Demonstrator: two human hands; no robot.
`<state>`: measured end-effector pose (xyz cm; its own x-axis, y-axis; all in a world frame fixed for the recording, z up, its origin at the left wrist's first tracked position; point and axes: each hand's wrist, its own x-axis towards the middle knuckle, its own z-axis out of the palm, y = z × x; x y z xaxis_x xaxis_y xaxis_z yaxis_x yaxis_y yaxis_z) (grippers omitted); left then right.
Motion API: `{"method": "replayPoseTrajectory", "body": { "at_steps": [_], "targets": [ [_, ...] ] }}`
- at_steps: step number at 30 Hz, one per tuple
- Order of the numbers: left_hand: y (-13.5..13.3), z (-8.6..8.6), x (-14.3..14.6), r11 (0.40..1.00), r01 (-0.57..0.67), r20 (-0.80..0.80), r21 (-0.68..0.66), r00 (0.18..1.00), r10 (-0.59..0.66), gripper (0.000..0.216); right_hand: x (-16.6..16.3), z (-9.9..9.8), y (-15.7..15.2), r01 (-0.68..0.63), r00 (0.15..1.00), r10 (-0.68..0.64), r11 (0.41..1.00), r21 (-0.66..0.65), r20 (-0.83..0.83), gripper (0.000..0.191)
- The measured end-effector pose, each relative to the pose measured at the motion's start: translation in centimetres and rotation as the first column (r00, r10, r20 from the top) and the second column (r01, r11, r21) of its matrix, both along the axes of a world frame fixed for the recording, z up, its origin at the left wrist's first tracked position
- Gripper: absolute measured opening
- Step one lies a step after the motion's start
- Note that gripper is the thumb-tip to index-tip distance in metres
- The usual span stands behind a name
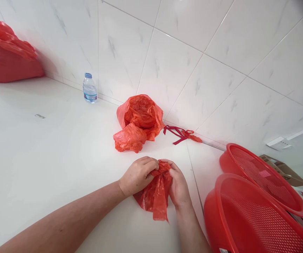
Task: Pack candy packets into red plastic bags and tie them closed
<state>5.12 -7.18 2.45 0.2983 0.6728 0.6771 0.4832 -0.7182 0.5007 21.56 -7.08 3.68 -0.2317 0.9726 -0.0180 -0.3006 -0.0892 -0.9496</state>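
Both my hands are closed on a crumpled red plastic bag (155,195) low in the middle of the view, over the white table. My left hand (139,175) grips its gathered top from the left, fingers curled in. On the other side, my right hand (179,184) holds the same gathered part, its fingers partly hidden behind the plastic. A loose flap of the bag hangs down toward me. Just beyond my hands, a second red plastic bag (141,119) stands with its mouth open, a crumpled red piece lying at its front.
Against the tiled wall are a water bottle (89,89), a large red bag (11,58) at far left, and a dark red ribbon (176,133) beside a red plastic scrap (195,138). Two red perforated baskets (220,211) stand at right, with a cardboard box (285,172) behind.
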Motion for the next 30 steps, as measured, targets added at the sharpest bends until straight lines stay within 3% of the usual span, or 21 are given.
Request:
{"method": "replayPoseTrajectory", "body": {
  "at_steps": [4, 9, 13, 16, 20, 24, 30],
  "targets": [
    [0.0, 0.1, -0.2, 0.996, 0.031, -0.038, 0.083, 0.999, -0.028, 0.025, 0.3, -0.2, 0.3, 0.034, 0.988, -0.043, 0.998, -0.057, -0.15, 0.02],
    [-0.2, 0.3, 0.0, 0.984, 0.01, -0.015, 0.177, 1.0, -0.008, 0.024, 1.2, -0.4, 1.0, 0.155, 0.964, -0.174, 0.982, -0.107, -0.202, 0.023],
    [-0.8, 0.6, 0.7, 0.957, 0.065, -0.004, 0.282, 0.998, -0.066, 0.019, 1.8, -0.9, 1.7, 0.228, 0.952, -0.246, 0.967, -0.114, -0.184, 0.026],
    [-1.6, 0.5, 1.6, 0.925, 0.146, -0.043, 0.35, 0.989, -0.14, 0.018, 2.3, -1.4, 2.2, 0.292, 0.943, -0.306, 0.949, -0.12, -0.132, 0.03],
    [-3.1, 0.2, 2.6, 0.921, 0.241, -0.097, 0.306, 0.97, -0.222, 0.018, 2.9, -1.9, 2.4, 0.393, 0.919, -0.393, 0.919, -0.02, 0.015, 0.027],
    [-4.8, 0.1, 3.3, 0.901, 0.325, -0.112, 0.287, 0.946, -0.305, 0.017, 3.3, -2.3, 2.7, 0.384, 0.908, -0.396, 0.917, 0.108, 0.137, 0.02],
    [-6.5, 0.5, 3.9, 0.867, 0.414, -0.107, 0.277, 0.91, -0.4, 0.016, 3.6, -3.0, 4.0, 0.449, 0.846, -0.465, 0.885, 0.124, 0.26, 0.022]
  ]
}}
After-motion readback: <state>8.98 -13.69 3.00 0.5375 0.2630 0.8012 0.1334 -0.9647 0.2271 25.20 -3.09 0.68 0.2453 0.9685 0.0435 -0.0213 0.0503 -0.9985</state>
